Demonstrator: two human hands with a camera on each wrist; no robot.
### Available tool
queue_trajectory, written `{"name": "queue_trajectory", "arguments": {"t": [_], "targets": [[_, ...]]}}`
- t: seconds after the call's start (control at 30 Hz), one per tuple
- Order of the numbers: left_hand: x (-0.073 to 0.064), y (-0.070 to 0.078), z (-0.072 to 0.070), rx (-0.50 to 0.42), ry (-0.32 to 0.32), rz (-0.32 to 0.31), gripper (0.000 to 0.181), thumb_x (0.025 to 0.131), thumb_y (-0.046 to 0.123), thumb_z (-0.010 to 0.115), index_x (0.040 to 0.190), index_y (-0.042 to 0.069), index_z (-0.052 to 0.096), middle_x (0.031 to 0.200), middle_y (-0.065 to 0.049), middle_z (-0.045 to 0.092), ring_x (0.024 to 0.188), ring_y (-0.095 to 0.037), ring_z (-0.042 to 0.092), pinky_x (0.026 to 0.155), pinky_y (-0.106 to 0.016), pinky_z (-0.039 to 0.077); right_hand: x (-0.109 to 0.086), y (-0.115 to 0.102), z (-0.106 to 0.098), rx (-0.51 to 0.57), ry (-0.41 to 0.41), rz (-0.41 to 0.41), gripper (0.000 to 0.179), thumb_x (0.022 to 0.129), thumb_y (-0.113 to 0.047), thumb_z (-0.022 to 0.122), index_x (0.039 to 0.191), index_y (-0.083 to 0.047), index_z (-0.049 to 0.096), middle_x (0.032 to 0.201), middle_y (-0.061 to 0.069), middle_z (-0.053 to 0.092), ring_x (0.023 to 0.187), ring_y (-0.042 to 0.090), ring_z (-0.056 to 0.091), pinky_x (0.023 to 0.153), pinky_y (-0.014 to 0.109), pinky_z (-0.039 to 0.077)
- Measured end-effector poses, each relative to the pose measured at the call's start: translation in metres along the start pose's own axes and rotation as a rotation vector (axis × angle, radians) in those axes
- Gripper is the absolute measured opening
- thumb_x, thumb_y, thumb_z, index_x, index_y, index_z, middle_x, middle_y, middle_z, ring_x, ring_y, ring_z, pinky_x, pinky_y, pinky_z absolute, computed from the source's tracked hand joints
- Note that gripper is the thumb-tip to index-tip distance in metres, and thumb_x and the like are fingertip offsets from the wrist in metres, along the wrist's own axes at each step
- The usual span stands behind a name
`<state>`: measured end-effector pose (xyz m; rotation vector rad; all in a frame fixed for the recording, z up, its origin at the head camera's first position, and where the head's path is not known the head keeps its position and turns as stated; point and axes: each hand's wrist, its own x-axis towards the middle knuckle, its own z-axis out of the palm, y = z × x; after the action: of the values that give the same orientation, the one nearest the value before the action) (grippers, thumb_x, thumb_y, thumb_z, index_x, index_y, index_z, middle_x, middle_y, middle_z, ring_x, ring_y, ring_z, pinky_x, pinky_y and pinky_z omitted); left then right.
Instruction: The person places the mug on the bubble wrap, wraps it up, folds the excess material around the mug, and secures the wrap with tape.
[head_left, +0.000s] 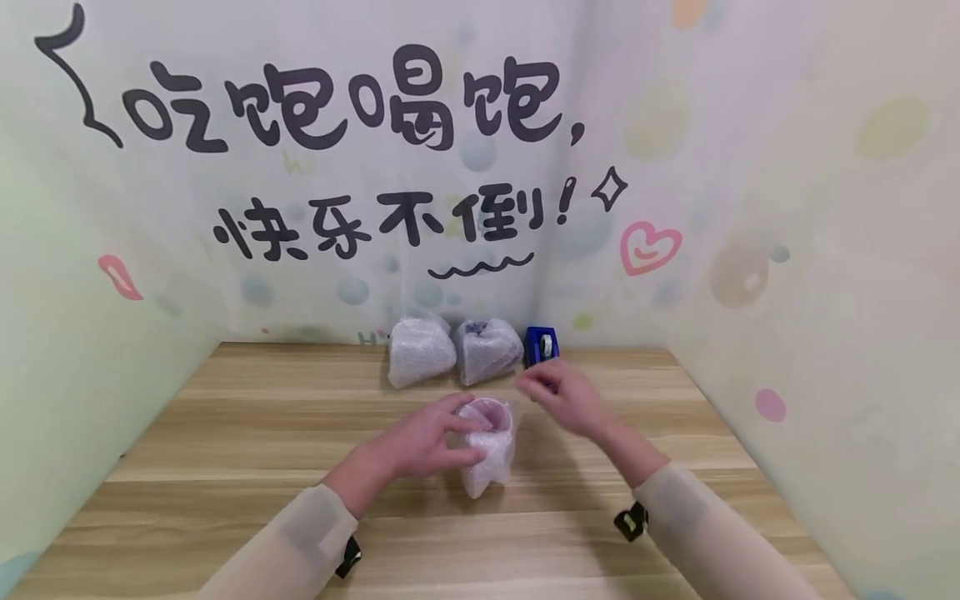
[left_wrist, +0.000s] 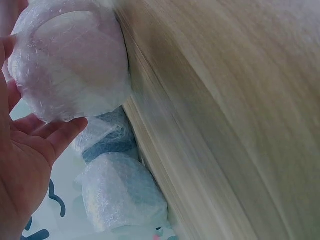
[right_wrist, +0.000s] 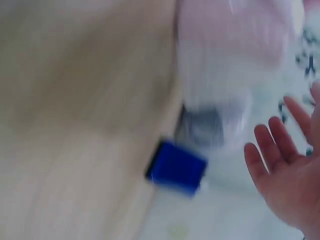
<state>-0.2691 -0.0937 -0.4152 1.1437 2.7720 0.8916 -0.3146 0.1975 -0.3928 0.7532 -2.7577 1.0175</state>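
Note:
A pink mug point(head_left: 492, 454) wrapped in bubble wrap stands on the table, its round rim showing at the top. My left hand point(head_left: 431, 437) holds it from the left, with the fingers at the rim and the thumb on the front. In the left wrist view, the curve of a handle shows through the wrapped mug point(left_wrist: 75, 65). My right hand point(head_left: 566, 400) is raised to the right of the mug, apart from it, in front of a blue tape dispenser point(head_left: 542, 343). The right wrist view is blurred, but the fingers point(right_wrist: 272, 145) there are loosely spread with nothing visible between them.
Two more bubble-wrapped bundles, a white one point(head_left: 420, 352) and one with a dark patch point(head_left: 489, 350), stand side by side against the back wall, left of the dispenser. The wood-grain table point(head_left: 262, 433) runs up to printed walls at the back and sides.

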Motion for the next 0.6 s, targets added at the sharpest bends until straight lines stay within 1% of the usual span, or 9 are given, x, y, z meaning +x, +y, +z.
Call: {"name": "queue_trajectory", "arguments": {"t": [0.07, 0.13, 0.27, 0.33, 0.4, 0.43, 0.5, 0.57, 0.6], "targets": [[0.0, 0.0, 0.001, -0.004, -0.001, -0.012, 0.049, 0.101, 0.042, 0.075, 0.139, 0.011, 0.077, 0.167, -0.027, 0.048, 0.152, -0.05, 0.05, 0.126, -0.063, 0.042, 0.014, 0.014, -0.014, -0.045, 0.073, 0.093, 0.029, 0.111, -0.027, 0.064, 0.123, -0.005, 0.079, 0.119, 0.015, 0.075, 0.111, 0.032, 0.07, 0.098, 0.053, 0.059], [-0.001, 0.0, 0.002, -0.003, -0.002, -0.02, 0.05, 0.101, 0.043, 0.075, 0.139, 0.01, 0.077, 0.167, -0.027, 0.048, 0.152, -0.05, 0.05, 0.126, -0.063, 0.042, 0.025, 0.028, -0.026, -0.094, 0.086, 0.19, 0.034, 0.113, -0.027, 0.06, 0.126, 0.0, 0.076, 0.121, 0.019, 0.075, 0.112, 0.033, 0.071, 0.099, 0.052, 0.06], [-0.002, 0.001, 0.003, -0.013, -0.006, -0.031, 0.051, 0.101, 0.045, 0.075, 0.139, 0.011, 0.076, 0.169, -0.025, 0.047, 0.153, -0.049, 0.049, 0.127, -0.063, 0.042, 0.04, 0.053, -0.037, -0.14, 0.024, 0.331, 0.043, 0.115, -0.03, 0.054, 0.132, 0.006, 0.07, 0.128, 0.026, 0.073, 0.116, 0.039, 0.07, 0.102, 0.056, 0.058], [-0.002, 0.001, 0.003, -0.014, -0.002, -0.026, 0.05, 0.101, 0.044, 0.075, 0.138, 0.011, 0.077, 0.168, -0.025, 0.048, 0.153, -0.048, 0.05, 0.126, -0.063, 0.042, 0.044, 0.062, -0.035, -0.151, 0.001, 0.375, 0.047, 0.115, -0.033, 0.053, 0.133, 0.007, 0.069, 0.129, 0.026, 0.074, 0.116, 0.038, 0.07, 0.102, 0.055, 0.058], [-0.002, 0.0, 0.003, -0.019, 0.004, -0.021, 0.048, 0.101, 0.043, 0.076, 0.137, 0.011, 0.078, 0.167, -0.025, 0.049, 0.152, -0.048, 0.05, 0.126, -0.062, 0.043, 0.047, 0.069, -0.031, -0.161, -0.003, 0.394, 0.047, 0.114, -0.035, 0.054, 0.129, 0.006, 0.071, 0.121, 0.022, 0.076, 0.108, 0.034, 0.07, 0.097, 0.051, 0.059], [-0.002, 0.0, 0.003, -0.018, 0.007, -0.018, 0.048, 0.101, 0.042, 0.076, 0.137, 0.011, 0.078, 0.167, -0.025, 0.049, 0.152, -0.048, 0.051, 0.126, -0.062, 0.043, 0.048, 0.071, -0.028, -0.168, -0.003, 0.396, 0.047, 0.113, -0.036, 0.055, 0.125, 0.006, 0.073, 0.114, 0.019, 0.077, 0.102, 0.031, 0.07, 0.092, 0.048, 0.059], [-0.002, 0.0, 0.003, -0.023, 0.016, -0.01, 0.047, 0.1, 0.041, 0.077, 0.137, 0.011, 0.078, 0.166, -0.025, 0.05, 0.152, -0.047, 0.052, 0.126, -0.062, 0.043, 0.051, 0.075, -0.022, -0.164, -0.005, 0.4, 0.044, 0.113, -0.037, 0.056, 0.102, 0.002, 0.074, 0.089, 0.009, 0.071, 0.084, 0.024, 0.063, 0.079, 0.039, 0.055], [-0.002, -0.001, 0.003, -0.02, 0.027, -0.001, 0.047, 0.1, 0.041, 0.077, 0.136, 0.011, 0.078, 0.165, -0.025, 0.051, 0.151, -0.047, 0.053, 0.125, -0.062, 0.044, 0.053, 0.078, -0.016, -0.147, -0.003, 0.409, 0.046, 0.112, -0.037, 0.058, 0.08, -0.005, 0.065, 0.071, 0.0, 0.057, 0.071, 0.019, 0.052, 0.068, 0.033, 0.046], [-0.001, -0.002, 0.003, -0.016, 0.032, 0.007, 0.046, 0.1, 0.04, 0.077, 0.136, 0.01, 0.078, 0.165, -0.026, 0.052, 0.15, -0.047, 0.053, 0.124, -0.062, 0.045, 0.054, 0.078, -0.014, -0.134, -0.001, 0.414, 0.049, 0.112, -0.038, 0.058, 0.073, -0.009, 0.058, 0.067, -0.003, 0.05, 0.068, 0.017, 0.047, 0.066, 0.031, 0.042]]}}
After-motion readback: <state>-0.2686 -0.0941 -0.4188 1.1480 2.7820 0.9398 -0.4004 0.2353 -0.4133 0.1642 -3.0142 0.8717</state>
